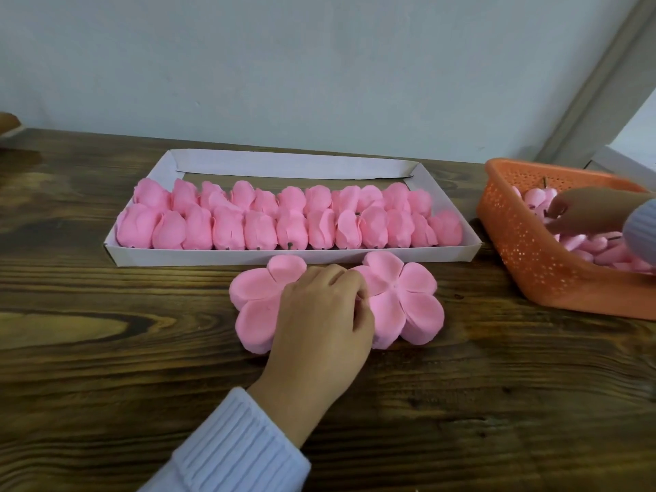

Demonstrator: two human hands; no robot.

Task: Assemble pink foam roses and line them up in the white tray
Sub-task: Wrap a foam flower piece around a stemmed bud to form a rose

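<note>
View from the head camera, as I watched it over the remote link. A shallow white cardboard tray (284, 258) lay lengthwise on the dark wooden table (106, 314), and the finished pink foam roses (227, 229) filled it in two close rows. They lay on their sides with their dark stem ends toward the near wall, each touching its neighbours. The near row ran from the left wall almost to the right one, and a bare strip of tray floor showed behind the far row. Just in front of the tray, two flat five-lobed pink foam petal pieces lay side by side on the wood: the left petal piece (253, 292) and the right petal piece (408, 296), whose edges met under the hand. The left hand (319, 307), coming out of a white ribbed sleeve (234, 445), lay palm down across the left petal piece. Its fingers were curled, with the knuckles raised, and the tips were tucked down at the inner edge of the right petal piece. Because the tips were hidden, I could not tell whether they pinched a lobe or only pressed on it. At the right edge of the view an orange perforated plastic basket (525, 250) stood tilted on the table, holding loose pink foam buds (582, 243). The right hand (585, 211) reached into the basket with its fingers stretched toward the buds and touching them. It was blurred, so I could not tell whether it gripped one.
</note>
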